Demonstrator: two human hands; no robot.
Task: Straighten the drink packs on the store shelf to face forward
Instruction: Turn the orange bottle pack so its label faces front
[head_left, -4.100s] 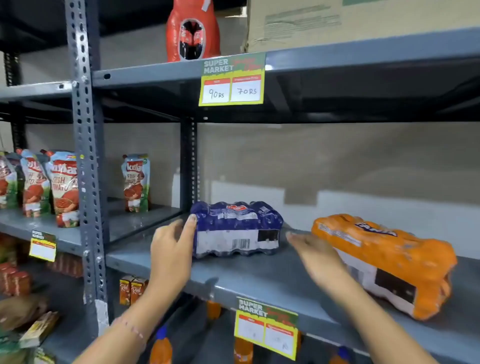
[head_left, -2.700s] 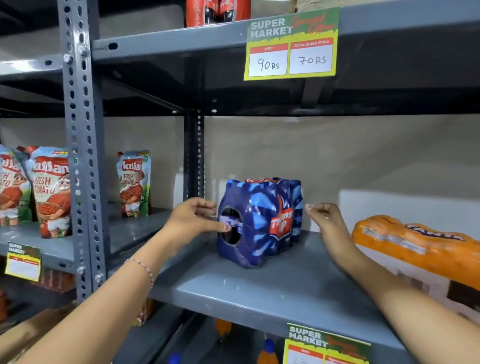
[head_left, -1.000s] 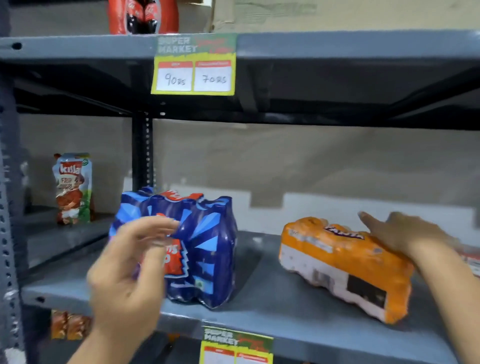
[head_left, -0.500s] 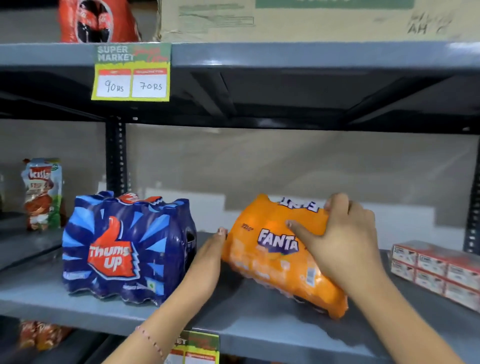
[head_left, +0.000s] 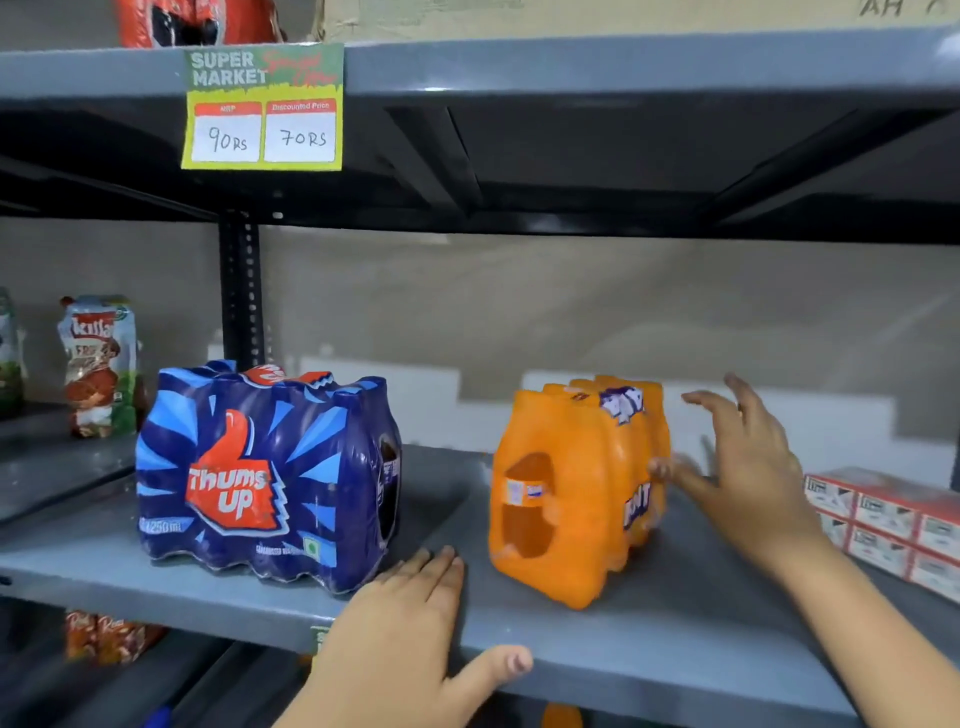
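the blue thums up pack (head_left: 265, 475) stands upright on the grey shelf (head_left: 649, 639) with its logo facing out, so that one looks done. right of it, well apart, the orange fanta pack (head_left: 576, 488) stands upright but turned, its open end toward the front and its label on the side away from the thums up pack. the right hand (head_left: 748, 467) is spread open at that label side, fingers (head_left: 675, 470) touching or just short of the wrap, gripping nothing. the left hand (head_left: 410, 634) lies flat and open on the shelf's front edge between the two packs, holding nothing. the risk, as i judge it, is a one-handed push high on the slick wrap: the fanta pack could tip toward the thums up pack or skid to the shelf lip instead of pivoting. swinging it the other way could knock the red cartons (head_left: 883, 525) stacked beyond the right hand.
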